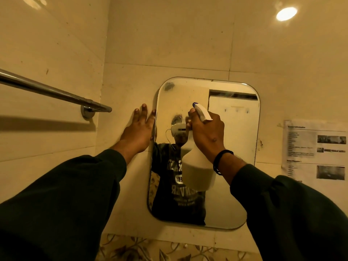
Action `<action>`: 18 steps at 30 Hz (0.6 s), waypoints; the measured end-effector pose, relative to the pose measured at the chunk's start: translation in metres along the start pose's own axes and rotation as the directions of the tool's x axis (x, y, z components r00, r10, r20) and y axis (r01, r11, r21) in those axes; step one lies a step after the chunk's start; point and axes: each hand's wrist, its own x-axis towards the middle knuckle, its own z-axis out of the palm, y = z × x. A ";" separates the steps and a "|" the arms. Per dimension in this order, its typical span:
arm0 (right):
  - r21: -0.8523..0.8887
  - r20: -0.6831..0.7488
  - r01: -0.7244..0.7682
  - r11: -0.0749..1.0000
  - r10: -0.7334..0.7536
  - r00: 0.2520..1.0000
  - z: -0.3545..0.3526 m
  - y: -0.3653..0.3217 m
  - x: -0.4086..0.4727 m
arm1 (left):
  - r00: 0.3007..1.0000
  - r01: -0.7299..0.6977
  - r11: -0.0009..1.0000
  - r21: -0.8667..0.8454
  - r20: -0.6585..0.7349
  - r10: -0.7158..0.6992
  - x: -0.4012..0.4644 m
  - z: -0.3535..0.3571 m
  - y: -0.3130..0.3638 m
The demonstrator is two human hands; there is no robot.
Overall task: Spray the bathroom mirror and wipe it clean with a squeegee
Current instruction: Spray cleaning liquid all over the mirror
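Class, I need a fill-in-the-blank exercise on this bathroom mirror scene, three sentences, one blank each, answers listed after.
1. The right hand grips a white plastic ____ bottle.
2. The left hand lies flat on the wall at the ____ edge of the rounded rectangular mirror.
3. The chrome towel rail is mounted ____ of the mirror.

Answers: spray; left; left

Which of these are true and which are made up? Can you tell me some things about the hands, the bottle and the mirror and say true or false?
1. The right hand holds a white spray bottle. True.
2. The left hand holds a squeegee. False: it lies flat on the wall at the edge of the mirror, holding nothing.
3. A metal towel bar hangs right of the mirror. False: it is on the left.
4. A printed paper is stuck right of the mirror. True.
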 end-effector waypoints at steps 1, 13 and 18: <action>-0.021 -0.009 -0.004 1.000 0.004 1.000 -0.001 0.001 0.001 | 1.000 -0.002 1.000 -0.006 0.005 0.002 0.000 0.000 -0.001; -0.196 -0.066 -0.070 0.978 0.058 0.996 -0.036 0.008 0.005 | 1.000 -0.006 1.000 -0.021 0.003 0.006 0.002 0.002 -0.003; -0.184 -0.095 -0.086 0.979 0.070 0.993 -0.051 0.014 0.008 | 1.000 -0.006 1.000 -0.027 0.001 0.006 0.001 0.002 -0.003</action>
